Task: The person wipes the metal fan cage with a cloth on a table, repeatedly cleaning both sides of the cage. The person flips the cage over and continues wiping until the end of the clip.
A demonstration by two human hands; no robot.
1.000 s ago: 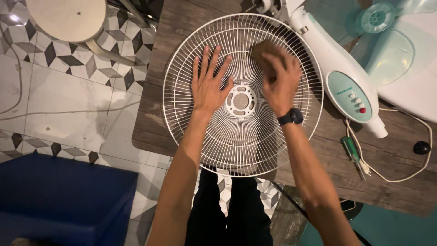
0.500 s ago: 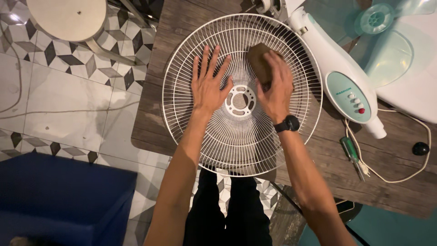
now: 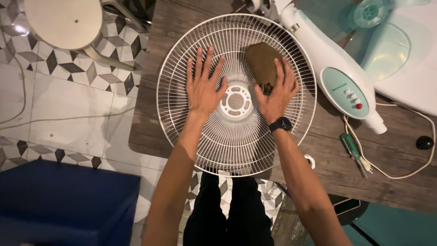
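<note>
A round white wire fan guard (image 3: 182, 59) lies flat on a dark wooden table (image 3: 327, 159), its near edge hanging over the table's edge. My left hand (image 3: 203, 89) rests flat on the grille left of the centre ring, fingers spread, holding nothing. My right hand (image 3: 275, 93) presses the near end of a brown cloth (image 3: 260, 61) onto the grille right of the centre ring. The cloth sticks out beyond my fingertips. A black watch sits on my right wrist.
A white fan body with a teal control panel (image 3: 341, 86) lies to the right of the guard. A teal blade (image 3: 387, 36), a green screwdriver (image 3: 353, 150), a white cord (image 3: 400, 175) and a black knob (image 3: 424, 142) lie farther right. A stool (image 3: 61, 23) and blue bin (image 3: 63, 205) stand at left.
My right hand has slid toward me across the grille, uncovering most of the brown cloth. My left hand has stayed in place on the guard.
</note>
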